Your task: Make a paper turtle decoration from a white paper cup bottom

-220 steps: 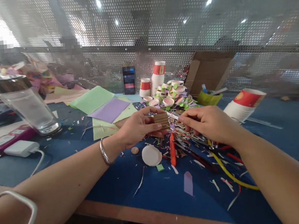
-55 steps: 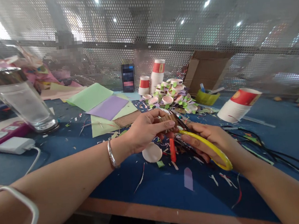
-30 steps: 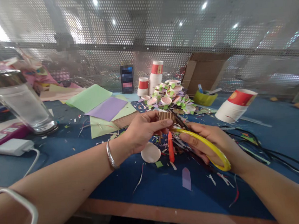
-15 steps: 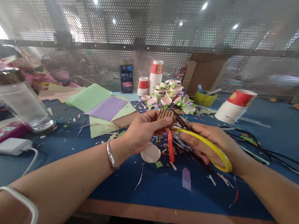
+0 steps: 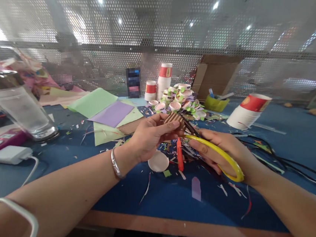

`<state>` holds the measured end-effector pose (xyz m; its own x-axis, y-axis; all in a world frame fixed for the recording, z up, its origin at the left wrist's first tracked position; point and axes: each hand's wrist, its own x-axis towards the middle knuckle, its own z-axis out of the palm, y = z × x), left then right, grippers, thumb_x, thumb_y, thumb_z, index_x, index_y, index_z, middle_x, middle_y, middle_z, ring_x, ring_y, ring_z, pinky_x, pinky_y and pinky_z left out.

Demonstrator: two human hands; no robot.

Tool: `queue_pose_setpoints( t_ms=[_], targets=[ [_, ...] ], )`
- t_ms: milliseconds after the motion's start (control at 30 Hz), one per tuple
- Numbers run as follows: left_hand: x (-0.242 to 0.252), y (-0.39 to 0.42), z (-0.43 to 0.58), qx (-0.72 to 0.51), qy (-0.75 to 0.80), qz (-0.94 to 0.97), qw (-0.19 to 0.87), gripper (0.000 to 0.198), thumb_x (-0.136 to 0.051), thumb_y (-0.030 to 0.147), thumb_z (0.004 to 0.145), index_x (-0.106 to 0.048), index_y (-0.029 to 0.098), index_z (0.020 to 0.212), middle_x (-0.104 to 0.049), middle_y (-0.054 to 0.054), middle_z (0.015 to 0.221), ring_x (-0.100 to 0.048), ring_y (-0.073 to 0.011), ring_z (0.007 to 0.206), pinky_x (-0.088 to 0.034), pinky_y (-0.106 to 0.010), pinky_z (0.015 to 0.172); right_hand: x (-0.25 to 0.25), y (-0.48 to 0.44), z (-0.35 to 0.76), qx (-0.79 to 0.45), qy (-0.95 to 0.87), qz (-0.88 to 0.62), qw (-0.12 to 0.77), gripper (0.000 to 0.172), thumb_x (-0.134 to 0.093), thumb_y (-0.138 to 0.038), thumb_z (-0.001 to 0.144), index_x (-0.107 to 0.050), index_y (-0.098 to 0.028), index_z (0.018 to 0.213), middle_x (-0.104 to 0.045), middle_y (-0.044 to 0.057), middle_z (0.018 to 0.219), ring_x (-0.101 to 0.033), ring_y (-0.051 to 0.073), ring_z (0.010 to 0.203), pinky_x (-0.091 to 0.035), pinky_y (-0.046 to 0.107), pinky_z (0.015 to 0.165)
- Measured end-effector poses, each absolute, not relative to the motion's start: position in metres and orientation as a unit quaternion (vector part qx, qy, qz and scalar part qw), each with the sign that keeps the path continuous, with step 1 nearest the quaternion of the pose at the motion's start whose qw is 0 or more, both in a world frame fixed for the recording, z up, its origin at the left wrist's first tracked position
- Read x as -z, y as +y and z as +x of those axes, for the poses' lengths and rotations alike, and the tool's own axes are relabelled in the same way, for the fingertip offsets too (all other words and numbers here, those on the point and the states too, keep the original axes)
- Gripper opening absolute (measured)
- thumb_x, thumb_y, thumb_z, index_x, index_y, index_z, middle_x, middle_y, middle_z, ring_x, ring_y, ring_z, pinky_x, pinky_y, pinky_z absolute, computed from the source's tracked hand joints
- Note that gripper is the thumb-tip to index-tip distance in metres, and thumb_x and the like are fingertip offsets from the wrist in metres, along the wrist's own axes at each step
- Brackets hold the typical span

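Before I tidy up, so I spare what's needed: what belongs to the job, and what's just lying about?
In use:
corrugated cardboard, in the left hand
yellow-handled scissors, in the right hand

Probably just lying about:
lidded glass
white plug
purple scrap

On the left I see a glass bottle [image 5: 25, 109] with a shiny lid, near a purple power strip [image 5: 11, 138] and a white charger [image 5: 11, 155]. Farther back, a green sheet [image 5: 93, 103] and a purple sheet [image 5: 112, 114] overlap on the blue tabletop [image 5: 159, 193]. Beyond them I make out a dark upright phone [image 5: 133, 83], its screen blurred, then a short cup stack [image 5: 150, 91] beside a tall cup stack [image 5: 164, 81], both red and white. A brown cardboard box [image 5: 217, 75] stands before a perforated panel [image 5: 149, 26]; black cables [image 5: 288, 163] trail off at right.
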<state>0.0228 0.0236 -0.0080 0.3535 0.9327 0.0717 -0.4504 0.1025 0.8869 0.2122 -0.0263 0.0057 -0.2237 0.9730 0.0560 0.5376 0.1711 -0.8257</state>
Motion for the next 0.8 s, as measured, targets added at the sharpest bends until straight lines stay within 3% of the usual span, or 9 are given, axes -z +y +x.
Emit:
queue_pose_setpoints(
  t_ms=[233, 467, 700, 800],
  targets=[
    [0.0090, 0.0255, 0.0235, -0.499, 0.260, 0.453, 0.692, 0.015, -0.076, 0.015, 0.079, -0.061, 0.012, 0.078, -0.067, 0.001, 0.074, -0.066, -0.0081, 0.067, -0.050, -0.024, 0.072, -0.0069, -0.0264, 0.2121, -0.354, -0.697, -0.541, 0.310, 0.060, -0.059, -0.067, 0.086, -0.064, -0.017, 0.120, -0.043, -0.009, 0.044, -0.040, 0.009, 0.034, -0.032, 0.021, 0.036],
    [0.0071, 0.0214, 0.0238, -0.514, 0.266, 0.476, 0.662, 0.014, -0.075, 0.018, 0.080, -0.062, 0.013, 0.082, -0.067, 0.001, 0.076, -0.065, -0.0088, 0.067, -0.051, -0.022, 0.065, -0.0095, -0.0322, 0.2085, -0.332, -0.701, -0.545, 0.317, 0.053, -0.057, -0.068, 0.087, -0.065, -0.019, 0.105, -0.043, -0.008, 0.041, -0.040, 0.009, 0.034, -0.032, 0.021, 0.036],
    [0.0078, 0.0230, 0.0228, -0.504, 0.272, 0.476, 0.667, 0.012, -0.073, 0.020, 0.082, -0.062, 0.014, 0.083, -0.068, 0.000, 0.079, -0.067, -0.0098, 0.068, -0.052, -0.023, 0.062, -0.0082, -0.0295, 0.2082, -0.350, -0.691, -0.544, 0.323, 0.063, -0.058, -0.070, 0.085, -0.065, -0.018, 0.120, -0.041, -0.010, 0.043, -0.039, 0.009, 0.033, -0.032, 0.021, 0.035],
    [0.0092, 0.0250, 0.0231, -0.507, 0.267, 0.478, 0.665, 0.012, -0.074, 0.019, 0.081, -0.064, 0.014, 0.085, -0.067, 0.001, 0.078, -0.066, -0.0094, 0.067, -0.052, -0.023, 0.063, -0.0054, -0.0259, 0.2112, -0.363, -0.689, -0.540, 0.318, 0.061, -0.057, -0.069, 0.086, -0.063, -0.017, 0.116, -0.040, -0.010, 0.043, -0.039, 0.009, 0.033, -0.032, 0.020, 0.035]
  ],
)
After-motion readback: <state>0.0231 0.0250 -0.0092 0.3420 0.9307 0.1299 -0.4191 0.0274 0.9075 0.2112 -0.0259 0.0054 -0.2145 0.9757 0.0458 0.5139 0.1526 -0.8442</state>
